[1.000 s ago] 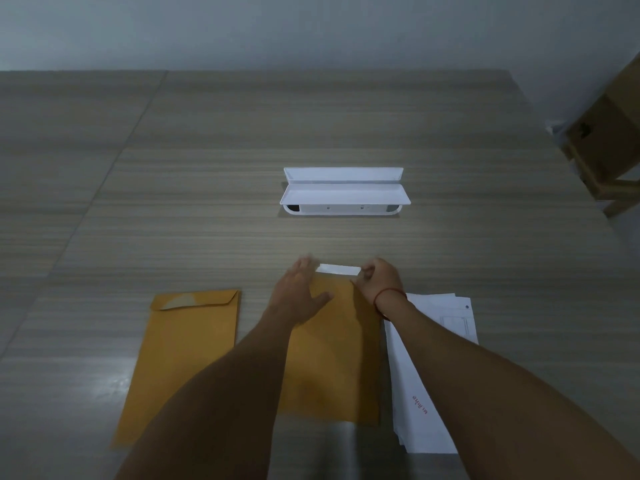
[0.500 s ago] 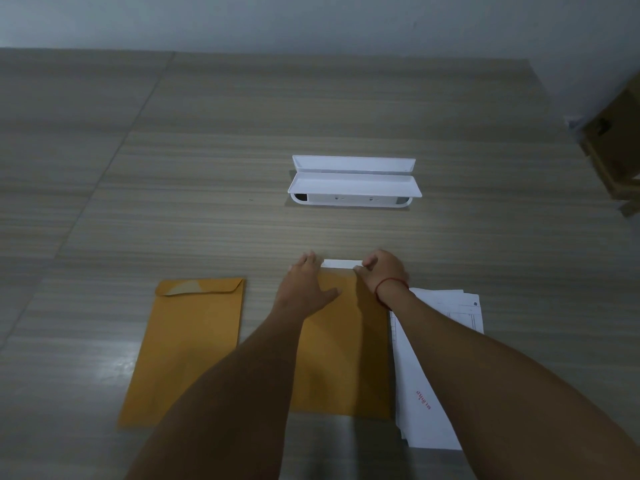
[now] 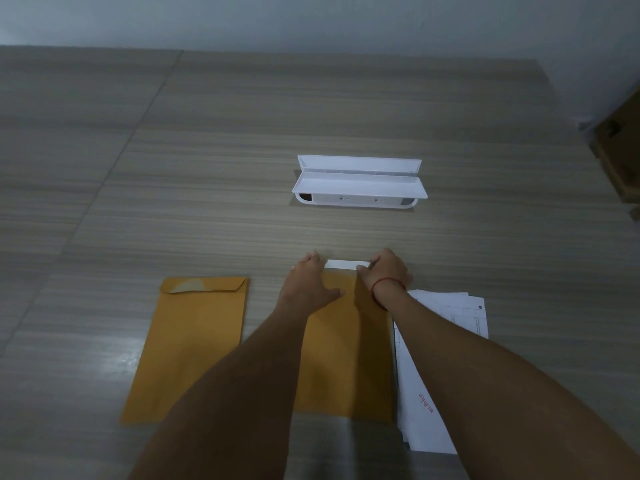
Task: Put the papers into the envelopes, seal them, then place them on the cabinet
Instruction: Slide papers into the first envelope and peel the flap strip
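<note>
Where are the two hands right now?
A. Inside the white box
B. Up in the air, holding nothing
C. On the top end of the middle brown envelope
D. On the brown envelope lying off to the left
C: the left hand and right hand both rest at the top end of the middle envelope, where a white strip shows between them.

head: one view | faces forward and down | near, above table (image 3: 207, 168) | wall beyond
</note>
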